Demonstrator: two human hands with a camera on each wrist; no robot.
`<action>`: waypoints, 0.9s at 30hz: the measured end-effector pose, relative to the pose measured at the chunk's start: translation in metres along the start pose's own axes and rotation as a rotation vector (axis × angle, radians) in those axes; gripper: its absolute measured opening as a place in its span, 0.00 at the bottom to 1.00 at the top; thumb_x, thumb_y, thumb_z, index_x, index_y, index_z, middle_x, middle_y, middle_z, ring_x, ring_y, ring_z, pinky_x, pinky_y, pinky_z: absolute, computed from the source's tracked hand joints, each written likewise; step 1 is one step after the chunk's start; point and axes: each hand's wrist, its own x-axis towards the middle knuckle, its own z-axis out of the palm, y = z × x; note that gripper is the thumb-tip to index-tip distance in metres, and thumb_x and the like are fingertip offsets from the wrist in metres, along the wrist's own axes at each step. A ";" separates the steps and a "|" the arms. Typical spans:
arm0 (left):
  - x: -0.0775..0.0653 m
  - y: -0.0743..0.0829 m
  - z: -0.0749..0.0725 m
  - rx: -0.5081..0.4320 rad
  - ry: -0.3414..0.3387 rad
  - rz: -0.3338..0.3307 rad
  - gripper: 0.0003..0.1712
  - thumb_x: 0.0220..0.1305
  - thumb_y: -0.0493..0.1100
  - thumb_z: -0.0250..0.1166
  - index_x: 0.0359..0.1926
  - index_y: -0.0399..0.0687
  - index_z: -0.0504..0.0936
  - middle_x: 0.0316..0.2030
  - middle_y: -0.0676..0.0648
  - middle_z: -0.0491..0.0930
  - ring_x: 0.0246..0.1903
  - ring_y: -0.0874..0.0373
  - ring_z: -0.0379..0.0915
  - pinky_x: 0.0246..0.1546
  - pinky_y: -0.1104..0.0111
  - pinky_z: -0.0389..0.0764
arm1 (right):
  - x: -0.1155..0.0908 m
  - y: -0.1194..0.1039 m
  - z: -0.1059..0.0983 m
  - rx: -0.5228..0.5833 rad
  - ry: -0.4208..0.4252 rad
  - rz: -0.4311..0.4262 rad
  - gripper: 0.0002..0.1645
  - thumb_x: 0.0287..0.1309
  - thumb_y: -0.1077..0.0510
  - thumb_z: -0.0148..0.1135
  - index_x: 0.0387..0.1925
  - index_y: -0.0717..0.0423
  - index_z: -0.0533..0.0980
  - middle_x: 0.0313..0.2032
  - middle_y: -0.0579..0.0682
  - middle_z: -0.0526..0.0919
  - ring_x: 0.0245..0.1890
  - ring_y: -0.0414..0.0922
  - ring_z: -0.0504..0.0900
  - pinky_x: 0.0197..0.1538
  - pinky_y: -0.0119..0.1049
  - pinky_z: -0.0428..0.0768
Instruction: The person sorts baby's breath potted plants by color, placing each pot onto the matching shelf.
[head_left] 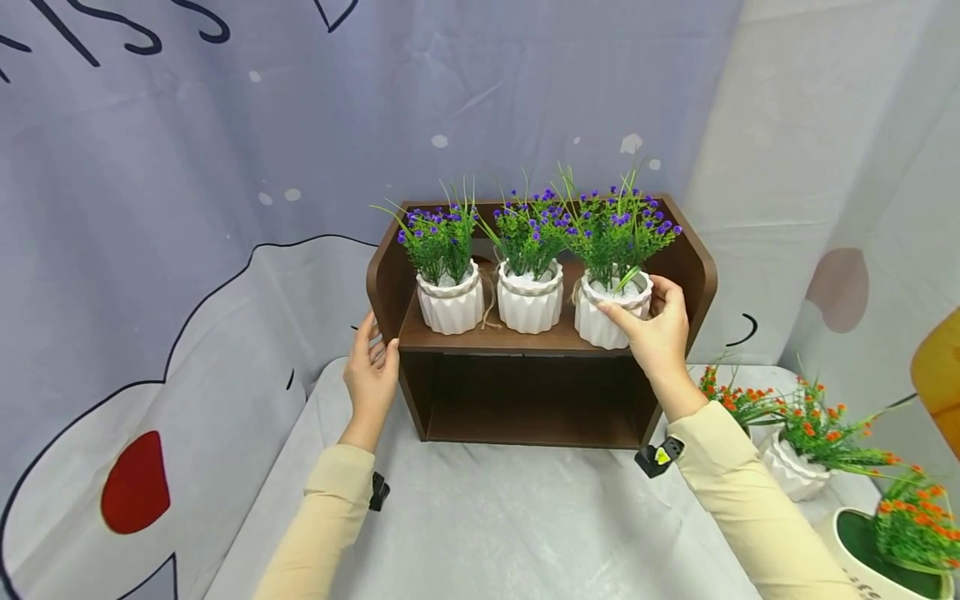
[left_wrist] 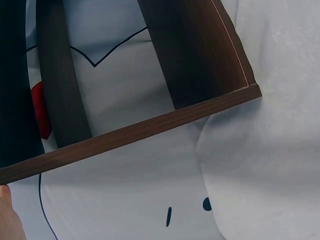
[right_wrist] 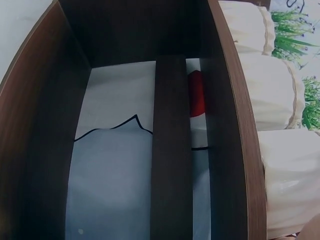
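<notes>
A brown wooden shelf [head_left: 525, 340] stands on the table with three white ribbed pots of purple flowers on its upper board. My right hand [head_left: 660, 329] grips the right potted plant [head_left: 611, 321], thumb at the front of the rim and fingers round its right side. Beside it on the board are the middle potted plant [head_left: 530, 300] and the left potted plant [head_left: 452, 302]. My left hand [head_left: 371, 375] rests against the shelf's left side, its thumb at the front edge. In the left wrist view only a bit of the thumb [left_wrist: 9, 215] shows.
Under the board is a lower compartment [head_left: 525, 408] with a partly open back. Right of the shelf stand orange-flowered plants, one in a white pot [head_left: 791, 471] and one in a cream oval planter [head_left: 862, 558]. A printed curtain [head_left: 480, 100] hangs behind.
</notes>
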 end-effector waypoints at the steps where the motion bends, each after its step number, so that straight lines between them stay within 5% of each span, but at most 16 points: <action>1: 0.000 -0.005 0.001 0.001 0.001 -0.003 0.27 0.58 0.25 0.62 0.59 0.31 0.70 0.44 0.27 0.77 0.40 0.34 0.80 0.39 0.49 0.82 | 0.001 0.000 0.000 -0.004 -0.001 -0.004 0.45 0.45 0.57 0.75 0.62 0.64 0.61 0.57 0.60 0.68 0.59 0.48 0.68 0.65 0.40 0.69; 7: 0.000 -0.025 0.005 -0.007 0.007 0.003 0.28 0.58 0.27 0.63 0.61 0.38 0.71 0.45 0.30 0.77 0.40 0.36 0.81 0.39 0.52 0.83 | 0.006 0.001 0.002 -0.024 -0.010 -0.026 0.46 0.45 0.56 0.75 0.62 0.65 0.62 0.59 0.62 0.66 0.63 0.51 0.66 0.68 0.41 0.66; 19: 0.000 -0.027 0.005 -0.005 0.006 0.029 0.28 0.60 0.29 0.63 0.62 0.41 0.71 0.46 0.31 0.78 0.40 0.37 0.81 0.39 0.53 0.84 | 0.013 0.001 0.003 -0.066 -0.031 -0.038 0.45 0.49 0.55 0.73 0.64 0.66 0.61 0.60 0.62 0.67 0.63 0.53 0.66 0.68 0.45 0.67; 21: 0.000 -0.016 0.003 -0.004 0.009 0.031 0.27 0.59 0.27 0.63 0.61 0.37 0.71 0.45 0.30 0.78 0.39 0.36 0.81 0.38 0.52 0.83 | 0.013 0.001 0.003 -0.070 -0.039 -0.034 0.45 0.50 0.55 0.72 0.64 0.66 0.61 0.61 0.62 0.66 0.64 0.53 0.65 0.68 0.45 0.66; 27: -0.001 -0.020 0.005 -0.008 0.011 0.035 0.28 0.58 0.26 0.63 0.60 0.34 0.71 0.44 0.28 0.77 0.38 0.34 0.81 0.37 0.51 0.83 | 0.014 0.003 0.003 -0.078 -0.050 -0.027 0.46 0.51 0.54 0.71 0.66 0.65 0.59 0.62 0.62 0.66 0.65 0.53 0.65 0.68 0.45 0.66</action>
